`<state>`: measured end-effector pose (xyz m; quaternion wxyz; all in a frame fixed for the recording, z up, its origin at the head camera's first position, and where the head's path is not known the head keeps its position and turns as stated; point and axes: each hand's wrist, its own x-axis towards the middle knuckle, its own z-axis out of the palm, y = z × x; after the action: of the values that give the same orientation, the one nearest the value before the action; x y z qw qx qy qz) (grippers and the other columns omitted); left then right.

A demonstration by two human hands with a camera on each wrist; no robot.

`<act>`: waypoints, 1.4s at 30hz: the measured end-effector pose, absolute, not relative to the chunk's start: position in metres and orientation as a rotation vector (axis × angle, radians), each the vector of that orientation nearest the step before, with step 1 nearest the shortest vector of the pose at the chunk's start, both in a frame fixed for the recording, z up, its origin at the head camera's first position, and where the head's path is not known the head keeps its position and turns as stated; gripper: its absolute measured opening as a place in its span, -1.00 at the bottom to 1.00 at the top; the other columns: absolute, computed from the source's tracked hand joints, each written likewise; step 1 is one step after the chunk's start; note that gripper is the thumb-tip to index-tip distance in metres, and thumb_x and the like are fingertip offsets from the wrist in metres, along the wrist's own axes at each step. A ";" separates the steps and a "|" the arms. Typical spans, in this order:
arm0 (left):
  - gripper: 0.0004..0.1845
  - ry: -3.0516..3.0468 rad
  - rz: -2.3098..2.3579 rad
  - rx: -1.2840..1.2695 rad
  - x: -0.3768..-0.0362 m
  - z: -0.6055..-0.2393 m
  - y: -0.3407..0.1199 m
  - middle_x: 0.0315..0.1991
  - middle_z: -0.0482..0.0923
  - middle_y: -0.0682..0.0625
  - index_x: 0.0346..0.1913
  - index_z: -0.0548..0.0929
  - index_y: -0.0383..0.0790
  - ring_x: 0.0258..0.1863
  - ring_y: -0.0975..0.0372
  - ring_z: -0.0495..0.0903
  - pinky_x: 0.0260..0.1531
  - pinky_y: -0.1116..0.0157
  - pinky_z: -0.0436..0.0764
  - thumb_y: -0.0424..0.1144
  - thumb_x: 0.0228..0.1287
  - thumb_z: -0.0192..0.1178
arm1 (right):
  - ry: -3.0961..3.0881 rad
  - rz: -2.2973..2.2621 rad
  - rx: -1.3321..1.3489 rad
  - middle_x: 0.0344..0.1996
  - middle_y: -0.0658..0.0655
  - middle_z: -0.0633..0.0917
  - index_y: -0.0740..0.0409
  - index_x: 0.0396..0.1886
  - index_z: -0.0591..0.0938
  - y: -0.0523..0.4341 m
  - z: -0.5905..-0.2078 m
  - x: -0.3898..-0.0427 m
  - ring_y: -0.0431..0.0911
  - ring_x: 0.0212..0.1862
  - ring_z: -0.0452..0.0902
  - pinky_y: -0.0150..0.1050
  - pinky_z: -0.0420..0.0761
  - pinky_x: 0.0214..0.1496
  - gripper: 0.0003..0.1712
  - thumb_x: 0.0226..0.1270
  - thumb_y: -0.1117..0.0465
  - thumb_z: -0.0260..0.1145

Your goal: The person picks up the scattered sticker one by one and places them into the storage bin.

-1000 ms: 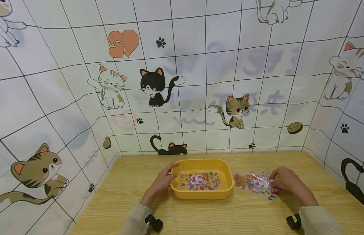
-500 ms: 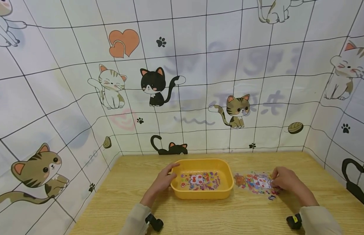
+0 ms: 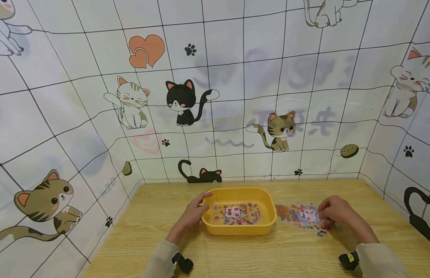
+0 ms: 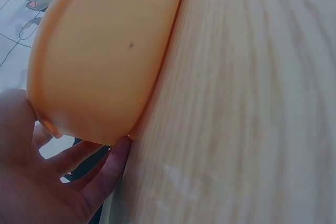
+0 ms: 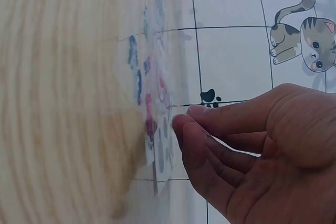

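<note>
- Head view: our left hand grips the yellow plastic tray's left rim.
- Our right hand pinches the clear sticker sheet lying on the wooden table, just right of the tray.

A light wooden tabletop with a visible grain carries everything here. Near its middle sits a yellow plastic tub, its base flat on the wood. Just to the right of the tub, apart from it, a clear sticker sheet printed with small colourful figures lies flat on the surface. The tabletop's far edge and both side edges meet a cloth backdrop patterned with cartoon cats.
</note>
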<state>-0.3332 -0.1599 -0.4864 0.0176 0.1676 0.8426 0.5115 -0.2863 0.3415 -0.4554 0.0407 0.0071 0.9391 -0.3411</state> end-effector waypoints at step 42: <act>-0.51 2.640 1.575 0.470 -0.333 -0.488 -0.159 0.58 0.27 -0.18 0.42 0.53 0.00 0.56 -0.17 0.24 0.43 -0.18 0.37 -0.29 0.47 0.06 | 2.913 -1.301 -0.019 -0.18 0.47 0.66 0.66 0.09 0.54 0.345 -0.420 -0.275 -0.04 -0.35 0.70 -0.19 0.75 -0.31 -0.68 0.44 0.52 0.10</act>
<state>-0.3330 -0.1589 -0.4876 0.0157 0.1513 0.8488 0.5064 -0.2746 0.3454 -0.4198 -0.0243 -0.0060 0.9128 -0.4076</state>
